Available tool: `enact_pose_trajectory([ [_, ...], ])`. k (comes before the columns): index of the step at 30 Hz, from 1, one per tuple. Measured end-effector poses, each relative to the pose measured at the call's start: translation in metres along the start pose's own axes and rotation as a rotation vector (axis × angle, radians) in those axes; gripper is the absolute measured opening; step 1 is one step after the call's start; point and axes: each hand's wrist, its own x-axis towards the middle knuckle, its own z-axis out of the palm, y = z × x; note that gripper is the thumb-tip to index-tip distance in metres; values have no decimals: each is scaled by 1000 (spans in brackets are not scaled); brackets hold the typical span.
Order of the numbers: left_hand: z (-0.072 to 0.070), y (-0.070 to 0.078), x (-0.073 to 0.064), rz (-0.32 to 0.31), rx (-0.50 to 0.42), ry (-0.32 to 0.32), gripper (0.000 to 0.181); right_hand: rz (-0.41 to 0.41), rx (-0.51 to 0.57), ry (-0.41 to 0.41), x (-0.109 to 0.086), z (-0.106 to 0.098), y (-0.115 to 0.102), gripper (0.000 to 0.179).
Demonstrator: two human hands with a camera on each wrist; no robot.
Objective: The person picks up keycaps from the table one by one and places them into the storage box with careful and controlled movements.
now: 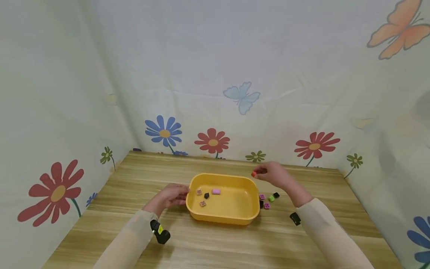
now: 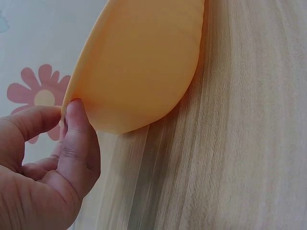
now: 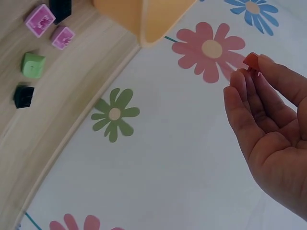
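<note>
My left hand [image 1: 170,195] pinches the left rim of a yellow plastic basin [image 1: 221,218], thumb and finger on either side of the edge in the left wrist view. Between the thumb and fingertips of my right hand [image 1: 274,175] is a small red keycap [image 3: 250,61], held above the table just past the basin's back right corner. Inside the basin, toward its left, lie a pink keycap [image 1: 216,191], a black one [image 1: 206,195] and two pale orange ones, one nearer the front [image 1: 203,203].
Right of the basin, on the wooden table [image 1: 215,246], lie several loose keycaps: magenta ones [image 3: 40,20], a green one [image 3: 33,65] and black ones [image 3: 23,97]. A white flower-printed cloth [image 1: 188,74] hangs behind the table and at both sides.
</note>
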Motion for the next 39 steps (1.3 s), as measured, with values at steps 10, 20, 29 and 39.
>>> enact_pose_trajectory([
  [10, 0, -1, 2, 2, -3, -18, 46, -81, -21, -32, 14, 2, -16, 20],
  [20, -1, 0, 1, 4, 0, -33, 46, -103, -42, -101, 29, 9, -32, 22],
  [29, -2, -1, 1, -1, 7, -24, 46, -116, -11, -144, 46, 20, -42, 21],
  [39, -2, 0, 3, -14, 7, -15, 46, -135, -16, -188, 57, 33, -58, 20],
])
